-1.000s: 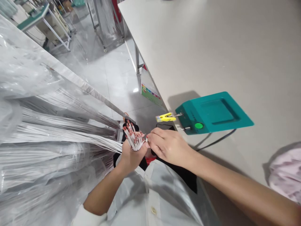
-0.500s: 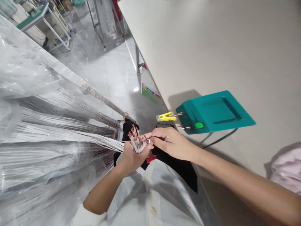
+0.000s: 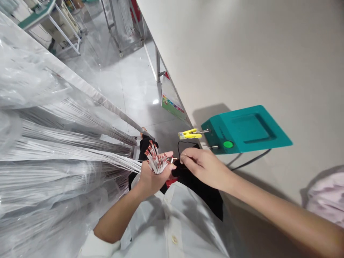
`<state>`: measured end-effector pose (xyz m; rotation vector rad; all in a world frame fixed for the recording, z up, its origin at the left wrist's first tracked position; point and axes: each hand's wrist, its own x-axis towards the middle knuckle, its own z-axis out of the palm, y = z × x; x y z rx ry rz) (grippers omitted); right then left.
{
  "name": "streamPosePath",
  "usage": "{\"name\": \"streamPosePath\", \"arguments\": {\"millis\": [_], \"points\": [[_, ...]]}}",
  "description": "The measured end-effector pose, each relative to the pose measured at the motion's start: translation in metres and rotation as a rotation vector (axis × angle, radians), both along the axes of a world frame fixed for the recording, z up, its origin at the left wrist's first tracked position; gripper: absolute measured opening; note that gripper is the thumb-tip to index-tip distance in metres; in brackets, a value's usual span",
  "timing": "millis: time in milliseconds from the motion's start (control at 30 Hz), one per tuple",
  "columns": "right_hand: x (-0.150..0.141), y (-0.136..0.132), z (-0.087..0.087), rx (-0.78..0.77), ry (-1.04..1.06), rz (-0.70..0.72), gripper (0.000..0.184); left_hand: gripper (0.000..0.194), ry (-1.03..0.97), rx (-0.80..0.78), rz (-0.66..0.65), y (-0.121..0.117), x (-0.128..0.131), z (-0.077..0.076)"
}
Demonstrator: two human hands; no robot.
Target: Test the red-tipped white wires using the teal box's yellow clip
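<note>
My left hand (image 3: 152,181) is wrapped around a bundle of white wires (image 3: 158,163) whose stripped ends show reddish copper strands. One wire end (image 3: 172,161) stands apart from the others, between my left thumb and forefinger. Just to the right of it, my right hand (image 3: 202,166) is closed in a pinch, with a small gap to that wire. Whatever the pinched fingertips hold, if anything, is too small to make out. Beyond my right hand, a teal device (image 3: 247,130) with a green button sits at the table edge, a yellow clip (image 3: 190,134) on its upper metal post.
Many white wires in clear plastic (image 3: 53,172) hang over a rail (image 3: 88,89) on my left. The pale table (image 3: 242,53) fills the right side, with pink cloth (image 3: 326,197) on it. A black cable (image 3: 251,159) runs from the device. A printed box (image 3: 172,100) stands below the table.
My right hand has moved slightly right, away from the single wire end, which now shows reddish strands at its tip. My left hand still grips the bundle in nearly the same place.
</note>
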<state>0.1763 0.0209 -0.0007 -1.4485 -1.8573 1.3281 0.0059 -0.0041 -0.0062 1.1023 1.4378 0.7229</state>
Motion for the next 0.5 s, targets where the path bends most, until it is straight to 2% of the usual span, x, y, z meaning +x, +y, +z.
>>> {"name": "streamPosePath", "arguments": {"millis": [67, 167, 233, 367, 500], "points": [[0.002, -0.004, 0.001, 0.225, 0.019, -0.015, 0.016, 0.034, -0.015, 0.025, -0.013, 0.002, 0.000, -0.001], [0.002, -0.003, 0.003, 0.325, 0.099, 0.057, 0.016, 0.032, -0.033, 0.076, -0.057, 0.004, 0.000, -0.003], [0.001, -0.001, 0.003, 0.385, 0.078, 0.111, 0.020, 0.030, -0.028, 0.088, -0.094, 0.005, 0.000, -0.003], [0.003, 0.000, 0.002, 0.592, -0.147, 0.146, 0.018, 0.027, 0.000, 0.102, -0.127, 0.009, 0.001, 0.002], [0.016, 0.001, 0.008, 0.790, -0.333, 0.001, 0.019, 0.027, -0.024, 0.091, -0.077, 0.018, 0.005, 0.009]]}}
